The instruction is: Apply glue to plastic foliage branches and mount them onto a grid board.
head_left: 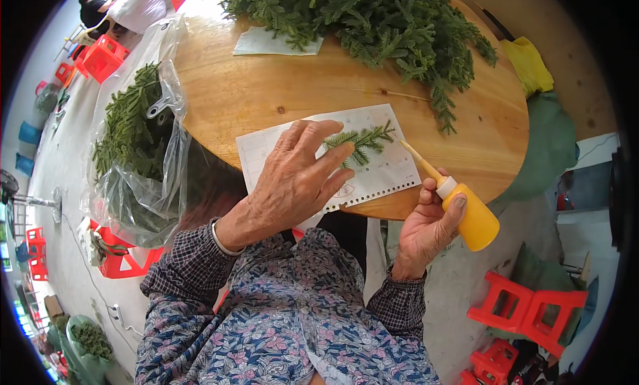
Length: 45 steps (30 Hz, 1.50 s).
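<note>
A small green fir-like sprig (365, 143) lies on a white printed calendar sheet (266, 144) at the table's near edge. Over the sprig's left end is my left hand (296, 165), its fingers stretched and apart. Whether its fingertips touch the sprig I cannot tell. My right hand (426, 232) grips a yellow squeeze bottle (474, 222) with a white collar and a long, thin nozzle. The bottle is tilted, its nozzle pointing up and left, with the tip just right of the sprig.
A large heap of green branches (399, 32) covers the far part of the wooden table (233, 72), partly over a pale sheet (276, 42). At the left, a clear plastic bag (143, 192) holds more greenery. Red stools (532, 308) stand right and left. Another person (93, 11) sits far left.
</note>
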Tool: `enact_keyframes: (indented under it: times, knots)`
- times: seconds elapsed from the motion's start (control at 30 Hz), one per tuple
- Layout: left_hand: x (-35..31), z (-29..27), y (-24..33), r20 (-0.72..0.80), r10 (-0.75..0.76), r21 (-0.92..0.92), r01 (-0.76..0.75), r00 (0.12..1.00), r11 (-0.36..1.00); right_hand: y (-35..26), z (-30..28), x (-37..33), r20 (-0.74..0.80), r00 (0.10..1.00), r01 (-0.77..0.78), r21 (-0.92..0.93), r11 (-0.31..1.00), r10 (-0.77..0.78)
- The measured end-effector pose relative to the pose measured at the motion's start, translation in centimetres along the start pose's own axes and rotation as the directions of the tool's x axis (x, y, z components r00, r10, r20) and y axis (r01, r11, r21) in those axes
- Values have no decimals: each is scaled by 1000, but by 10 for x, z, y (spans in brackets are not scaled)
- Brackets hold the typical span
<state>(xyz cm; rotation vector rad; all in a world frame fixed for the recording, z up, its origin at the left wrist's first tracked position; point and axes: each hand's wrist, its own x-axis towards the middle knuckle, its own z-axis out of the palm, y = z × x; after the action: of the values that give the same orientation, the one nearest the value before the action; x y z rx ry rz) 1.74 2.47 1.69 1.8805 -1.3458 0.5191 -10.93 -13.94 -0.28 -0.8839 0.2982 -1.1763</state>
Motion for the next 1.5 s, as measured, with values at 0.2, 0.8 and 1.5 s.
enact_keyframes:
  times: [0.2, 0.8, 1.5]
  knots:
    - [9, 8, -7, 16, 43, 160, -45, 999, 986, -2, 2, -3, -31, 999, -10, 31, 999, 11]
    - [27, -1, -27, 108, 98, 24, -102, 989, 995, 0, 0, -6, -14, 1000, -14, 27, 1000, 14]
    - [7, 9, -45, 351, 107, 69, -139, 930, 988, 1, 2, -7, -27, 999, -28, 8, 1000, 28]
